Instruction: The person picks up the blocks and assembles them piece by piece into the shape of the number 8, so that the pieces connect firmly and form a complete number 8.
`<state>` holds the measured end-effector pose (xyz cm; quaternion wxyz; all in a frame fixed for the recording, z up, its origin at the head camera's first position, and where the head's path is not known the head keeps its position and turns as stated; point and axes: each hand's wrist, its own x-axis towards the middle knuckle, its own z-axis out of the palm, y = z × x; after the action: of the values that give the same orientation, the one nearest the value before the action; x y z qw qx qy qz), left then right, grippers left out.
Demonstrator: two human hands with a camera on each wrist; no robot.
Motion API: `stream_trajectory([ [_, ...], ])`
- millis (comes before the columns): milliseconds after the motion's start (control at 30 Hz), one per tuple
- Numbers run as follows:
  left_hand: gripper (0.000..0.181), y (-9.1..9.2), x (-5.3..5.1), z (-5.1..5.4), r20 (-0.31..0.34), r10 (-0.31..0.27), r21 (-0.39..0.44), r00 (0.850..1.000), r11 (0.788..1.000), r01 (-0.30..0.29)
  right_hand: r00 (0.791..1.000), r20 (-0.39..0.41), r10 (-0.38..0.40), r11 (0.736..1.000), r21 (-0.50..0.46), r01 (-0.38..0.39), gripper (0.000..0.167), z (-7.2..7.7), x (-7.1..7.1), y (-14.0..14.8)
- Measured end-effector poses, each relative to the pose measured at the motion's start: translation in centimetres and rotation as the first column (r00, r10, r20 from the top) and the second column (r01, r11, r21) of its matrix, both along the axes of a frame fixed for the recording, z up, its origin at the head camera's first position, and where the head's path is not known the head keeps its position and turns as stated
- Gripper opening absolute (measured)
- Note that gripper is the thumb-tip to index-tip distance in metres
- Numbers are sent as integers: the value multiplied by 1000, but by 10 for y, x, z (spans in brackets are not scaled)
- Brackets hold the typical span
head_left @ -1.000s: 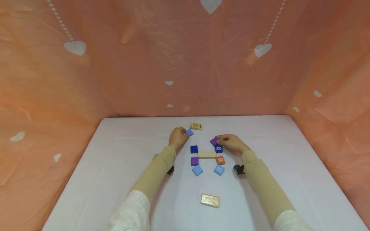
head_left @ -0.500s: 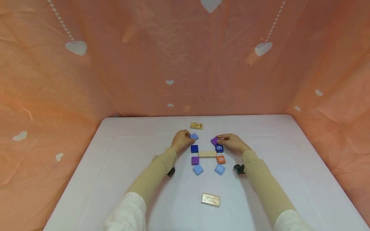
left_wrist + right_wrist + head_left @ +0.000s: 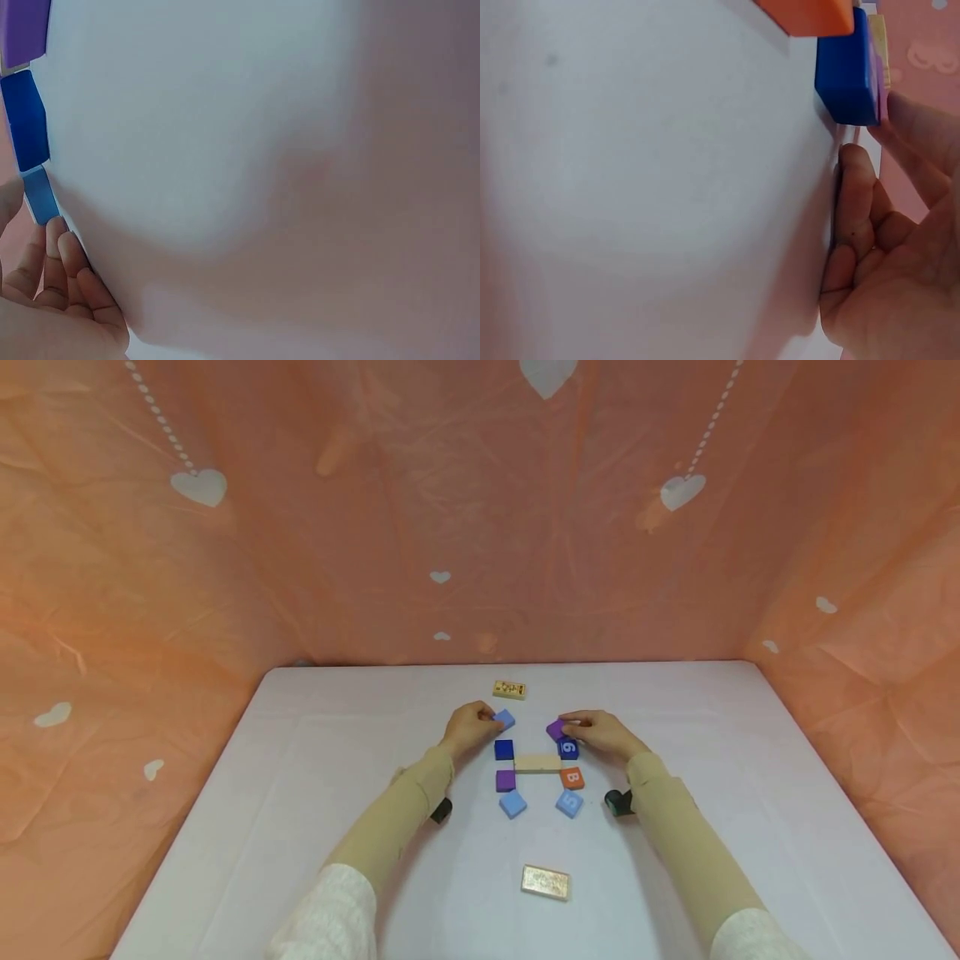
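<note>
In the head view my left hand (image 3: 469,727) pinches a light blue square tile (image 3: 505,719) between thumb and fingers, just beyond a dark blue tile (image 3: 504,750). The left wrist view has this light blue tile (image 3: 41,196) at the fingertips. My right hand (image 3: 606,733) pinches a purple tile (image 3: 555,729), which lies at an angle against a dark blue tile marked 6 (image 3: 568,748). From the right wrist, the dark blue tile (image 3: 847,73) hides most of the purple one. Between the two dark blue tiles lies a pale wooden block (image 3: 537,764).
Nearer me are a purple tile (image 3: 506,781), an orange tile marked B (image 3: 572,777), a light blue tile (image 3: 513,804) and another marked 5 (image 3: 569,802). A gold block (image 3: 546,882) lies in front, a marked gold block (image 3: 509,690) behind. An orange curtain (image 3: 480,510) encloses the white table (image 3: 337,710).
My left hand has brought the light blue tile right and nearer, away from the far gold block and toward the dark blue tile. The right hand and its purple tile have hardly moved.
</note>
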<state>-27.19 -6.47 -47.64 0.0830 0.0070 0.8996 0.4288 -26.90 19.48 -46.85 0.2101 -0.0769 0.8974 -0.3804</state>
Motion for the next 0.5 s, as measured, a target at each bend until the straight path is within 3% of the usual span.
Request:
stream_trajectory([
  [500,21,3,4,0,3,21,6,1000,1000,-21,1000,-2,-7,1000,10,7,41,-1,0,-1],
])
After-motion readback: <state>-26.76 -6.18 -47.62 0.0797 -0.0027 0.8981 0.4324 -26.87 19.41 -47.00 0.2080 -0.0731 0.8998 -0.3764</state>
